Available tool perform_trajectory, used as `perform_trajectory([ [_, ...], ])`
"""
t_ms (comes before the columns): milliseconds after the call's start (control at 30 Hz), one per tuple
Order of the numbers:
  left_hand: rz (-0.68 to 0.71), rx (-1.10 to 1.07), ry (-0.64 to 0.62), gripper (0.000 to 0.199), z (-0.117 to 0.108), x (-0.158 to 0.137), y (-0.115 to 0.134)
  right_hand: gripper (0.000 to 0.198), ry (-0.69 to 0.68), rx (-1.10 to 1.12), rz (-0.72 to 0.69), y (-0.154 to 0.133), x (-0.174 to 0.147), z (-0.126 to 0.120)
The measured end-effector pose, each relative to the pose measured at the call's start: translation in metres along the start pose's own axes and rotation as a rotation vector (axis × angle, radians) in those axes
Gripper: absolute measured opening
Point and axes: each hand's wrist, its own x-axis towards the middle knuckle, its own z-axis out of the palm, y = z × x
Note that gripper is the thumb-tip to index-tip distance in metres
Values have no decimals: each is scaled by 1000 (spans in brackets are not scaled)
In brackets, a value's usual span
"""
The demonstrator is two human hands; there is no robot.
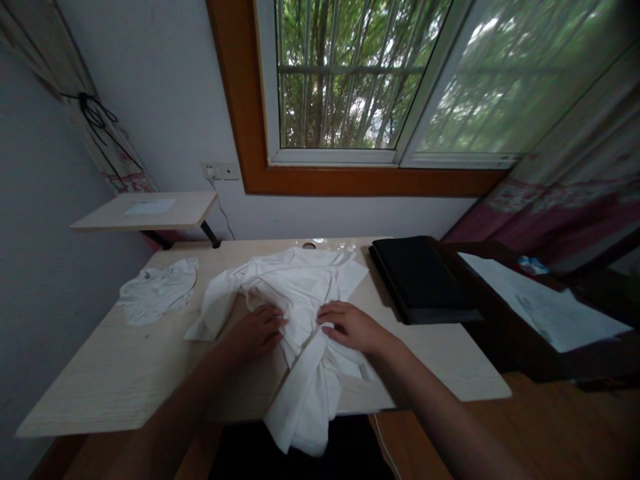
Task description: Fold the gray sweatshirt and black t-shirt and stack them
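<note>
A white shirt (300, 287) lies rumpled on the light wooden desk, with one sleeve spread to the left. Part of it hangs over the front edge above my lap. My left hand (261, 328) grips the shirt's left side, fingers curled at the bunched cloth. On the opposite side my right hand (347, 325) has its fingers bent around a fold near the middle. The cloth between the two hands is drawn narrow and creased. Some fingertips are partly hidden in the folds.
A smaller crumpled white cloth (159, 291) lies at the left of the desk (105, 380), below a raised shelf (150, 210). To the right are a black laptop-like case (425, 277) and a dark side table with a paper sheet (543, 303). A window is behind.
</note>
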Motion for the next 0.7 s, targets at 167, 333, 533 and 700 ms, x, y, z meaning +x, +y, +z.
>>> perform_trajectory([
  [167, -67, 62, 34, 33, 18, 1, -18, 23, 60, -22, 71, 22, -13, -5],
  [333, -151, 162, 38, 33, 17, 20, -42, 25, 106, -55, 126, 48, -9, -5],
  [533, -216, 227, 62, 30, 3, 38, -74, 25, 169, -130, 186, 71, 8, -1],
  [700, -330, 313, 162, 35, 8, 36, -85, 42, 236, -142, 128, 56, 24, 8],
])
